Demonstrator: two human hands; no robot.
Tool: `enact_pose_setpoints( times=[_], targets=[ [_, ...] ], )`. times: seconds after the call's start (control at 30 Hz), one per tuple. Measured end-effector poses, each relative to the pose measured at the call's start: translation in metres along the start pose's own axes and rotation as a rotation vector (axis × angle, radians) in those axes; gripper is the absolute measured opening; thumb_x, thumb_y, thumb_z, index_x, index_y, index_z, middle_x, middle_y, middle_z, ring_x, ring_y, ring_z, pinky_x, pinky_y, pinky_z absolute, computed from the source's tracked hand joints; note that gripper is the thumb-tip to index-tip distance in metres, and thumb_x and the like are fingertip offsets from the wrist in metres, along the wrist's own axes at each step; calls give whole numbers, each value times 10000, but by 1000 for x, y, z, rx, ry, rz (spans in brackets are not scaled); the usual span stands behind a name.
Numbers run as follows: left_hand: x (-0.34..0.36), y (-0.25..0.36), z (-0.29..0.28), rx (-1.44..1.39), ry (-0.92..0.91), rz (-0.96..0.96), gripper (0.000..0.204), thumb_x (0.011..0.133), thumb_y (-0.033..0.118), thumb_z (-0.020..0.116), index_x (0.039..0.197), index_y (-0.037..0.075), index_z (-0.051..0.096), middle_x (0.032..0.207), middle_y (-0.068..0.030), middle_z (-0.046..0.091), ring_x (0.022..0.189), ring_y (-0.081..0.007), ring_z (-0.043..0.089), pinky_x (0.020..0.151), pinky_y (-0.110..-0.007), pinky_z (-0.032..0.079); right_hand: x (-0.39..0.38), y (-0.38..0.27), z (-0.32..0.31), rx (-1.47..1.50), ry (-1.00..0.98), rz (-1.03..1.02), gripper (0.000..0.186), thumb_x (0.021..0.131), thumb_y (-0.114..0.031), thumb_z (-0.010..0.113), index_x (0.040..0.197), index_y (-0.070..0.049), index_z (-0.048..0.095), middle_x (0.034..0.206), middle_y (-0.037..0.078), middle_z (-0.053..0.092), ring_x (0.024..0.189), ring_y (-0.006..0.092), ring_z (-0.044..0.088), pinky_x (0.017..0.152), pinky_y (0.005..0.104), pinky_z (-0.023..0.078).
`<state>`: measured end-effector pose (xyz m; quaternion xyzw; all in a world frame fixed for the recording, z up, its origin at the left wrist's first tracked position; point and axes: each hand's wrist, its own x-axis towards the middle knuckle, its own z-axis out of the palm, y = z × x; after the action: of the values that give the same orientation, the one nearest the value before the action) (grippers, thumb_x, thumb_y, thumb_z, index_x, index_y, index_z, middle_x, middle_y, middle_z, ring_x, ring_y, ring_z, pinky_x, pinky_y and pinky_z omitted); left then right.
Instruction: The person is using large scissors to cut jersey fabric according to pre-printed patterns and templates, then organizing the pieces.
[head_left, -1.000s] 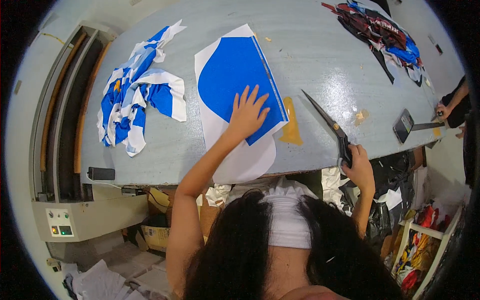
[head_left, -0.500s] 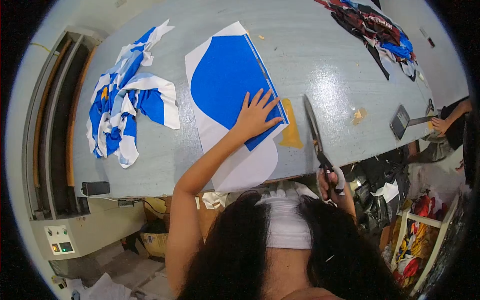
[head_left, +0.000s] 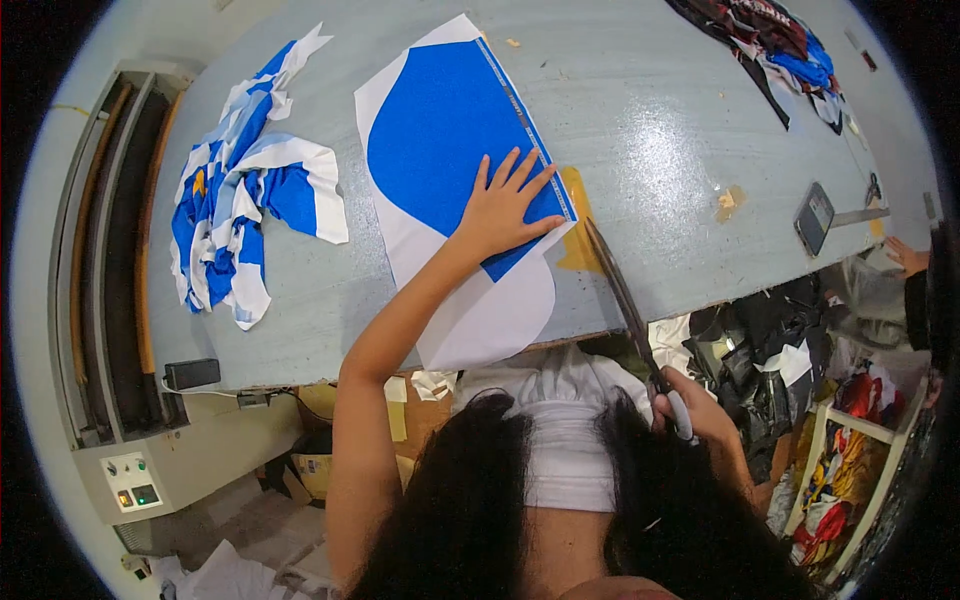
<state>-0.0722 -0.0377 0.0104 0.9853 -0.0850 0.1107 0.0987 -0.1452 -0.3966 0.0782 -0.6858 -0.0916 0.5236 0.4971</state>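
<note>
A blue and white fabric panel (head_left: 430, 140) lies flat on the grey table (head_left: 660, 230), with a narrow printed strip along its right edge. My left hand (head_left: 508, 208) rests on its lower right part, fingers spread. In my right hand (head_left: 700, 408), at the table's near edge, is a pair of long dark scissors (head_left: 622, 297). The blades look closed and point up and left, their tips just right of the panel's corner. Under that corner and the blades, a yellow tape patch (head_left: 577, 250) shows on the table.
Crumpled blue and white fabric (head_left: 240, 190) lies on the left. Dark, multicoloured garments (head_left: 765, 45) are heaped far right, above a phone (head_left: 815, 218). A small black box (head_left: 191, 374) sits at the near left edge. Another person's hand (head_left: 908, 257) shows at the right.
My right hand has swung the scissors leftward, bringing their tips near the panel's right corner. My left hand stays on the fabric. The view has shifted slightly.
</note>
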Motion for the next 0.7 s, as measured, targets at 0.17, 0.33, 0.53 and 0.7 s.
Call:
enact_pose_setpoints(
  times=[0.17, 0.33, 0.53, 0.7],
  targets=[
    [1, 0, -2, 21, -27, -3, 775, 746, 666, 449, 1347, 191, 329, 1412, -107, 256, 1312, -302, 191, 1044, -537, 79, 12, 6, 9, -71, -26, -55, 364, 834, -325, 582, 941, -5, 446, 706, 57, 529, 664, 126, 496, 592, 265, 411],
    [4, 0, 0, -14, -33, 12, 819, 719, 713, 426, 1345, 192, 337, 1417, -111, 246, 1320, -304, 167, 1036, -552, 59, 31, 16, 14, -150, 49, -93, 424, 812, -390, 587, 918, -3, 452, 731, 133, 555, 671, 179, 512, 614, 320, 415],
    [2, -2, -1, -2, -62, -7, 847, 707, 729, 430, 1356, 198, 314, 1423, -125, 224, 1322, -316, 157, 1040, -545, 57, 35, -10, 24, -240, 143, -4, 445, 804, -408, 590, 863, 11, 452, 690, 170, 553, 623, 230, 524, 577, 343, 409],
    [3, 0, -1, -6, -51, -6, 889, 702, 736, 427, 1356, 145, 309, 1422, -122, 229, 1324, -307, 154, 1045, -535, 56, 43, -2, 33, -283, 225, -53, 468, 808, -434, 575, 803, 12, 433, 624, 179, 521, 569, 255, 516, 544, 362, 396]
  ],
)
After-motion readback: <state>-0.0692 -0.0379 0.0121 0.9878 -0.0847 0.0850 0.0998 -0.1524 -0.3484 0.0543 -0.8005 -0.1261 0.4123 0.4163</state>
